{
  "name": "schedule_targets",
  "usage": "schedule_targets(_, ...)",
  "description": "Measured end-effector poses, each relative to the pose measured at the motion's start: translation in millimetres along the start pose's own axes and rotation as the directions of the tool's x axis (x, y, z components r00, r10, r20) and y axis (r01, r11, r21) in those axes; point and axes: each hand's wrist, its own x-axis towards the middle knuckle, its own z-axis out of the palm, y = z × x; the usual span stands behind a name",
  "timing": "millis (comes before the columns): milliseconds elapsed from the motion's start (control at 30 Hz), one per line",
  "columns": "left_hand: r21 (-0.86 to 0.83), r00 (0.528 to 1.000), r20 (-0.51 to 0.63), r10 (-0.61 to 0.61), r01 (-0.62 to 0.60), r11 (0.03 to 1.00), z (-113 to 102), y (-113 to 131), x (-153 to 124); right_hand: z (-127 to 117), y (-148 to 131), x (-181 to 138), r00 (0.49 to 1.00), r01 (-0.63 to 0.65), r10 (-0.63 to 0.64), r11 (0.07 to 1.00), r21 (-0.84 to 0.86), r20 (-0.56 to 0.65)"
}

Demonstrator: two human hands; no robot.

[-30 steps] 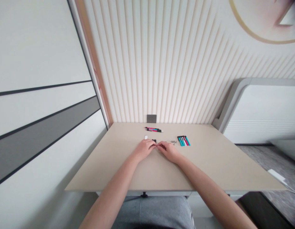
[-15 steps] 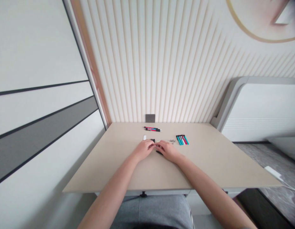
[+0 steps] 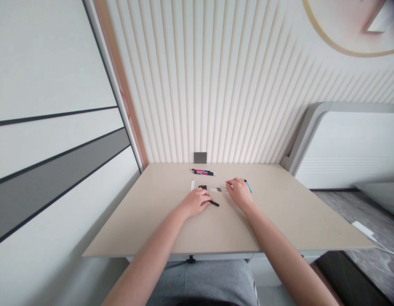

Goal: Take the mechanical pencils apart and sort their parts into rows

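My left hand (image 3: 195,202) rests low over the middle of the desk, its fingers closed on the near end of a black pen barrel (image 3: 214,204). Behind its knuckles lie several short black pen parts (image 3: 202,187), with white thin sticks (image 3: 192,185) to their left. My right hand (image 3: 239,191) is bent over the desk with fingertips pinched together; what sits between them is too small to make out. Small clear and grey pieces (image 3: 215,190) lie between my hands. A blue pen barrel (image 3: 248,186) shows past the right hand, which hides the others beside it.
Assembled pens (image 3: 203,172) in black, red and blue lie toward the back of the desk (image 3: 145,221). A dark wall socket (image 3: 200,157) is on the ribbed wall behind. White cabinet panels (image 3: 56,191) stand at the left, a grey headboard (image 3: 343,144) at the right.
My hands were together at the middle. The right one has moved right, over the row of coloured barrels, uncovering the small clear pieces. My left hand has shifted slightly nearer and right.
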Motion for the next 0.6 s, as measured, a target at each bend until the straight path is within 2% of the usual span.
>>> schedule_targets(167,0.009,1.0,0.018,-0.014,0.014,1.0,1,1,2,4,-10,-4,0.999,0.019,-0.013,0.992,-0.121,0.05)
schedule_targets(367,0.043,1.0,0.02,0.002,-0.003,0.999,0,0,2,8,-18,-8,0.99,0.106,-0.09,0.982,-0.158,0.106)
schedule_targets(600,0.043,0.999,0.01,-0.033,0.033,0.999,-3,-1,1,4,-16,-8,0.997,0.05,-0.035,0.977,-0.207,0.075)
